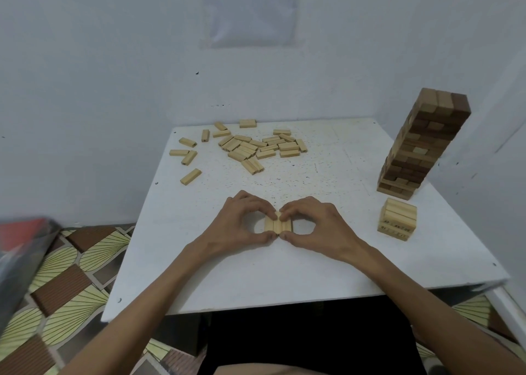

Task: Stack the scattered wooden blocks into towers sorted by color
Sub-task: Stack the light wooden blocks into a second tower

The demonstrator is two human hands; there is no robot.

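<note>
Three light wooden blocks (278, 225) lie side by side as one row near the middle of the white table (327, 260). My left hand (242, 221) pinches the row from the left, thumb at its near end and fingers at its far end. My right hand (316, 222) pinches it the same way from the right. A heap of several loose light blocks (256, 147) lies at the far side. A short light tower (397, 219) stands at the right, with a tall leaning dark brown tower (421, 144) behind it.
White walls close in behind and to the right of the table. A few stray light blocks (190, 176) lie near the table's left edge. A patterned floor (65, 283) shows at the left, with a plastic-wrapped object (20, 249) at the frame's edge.
</note>
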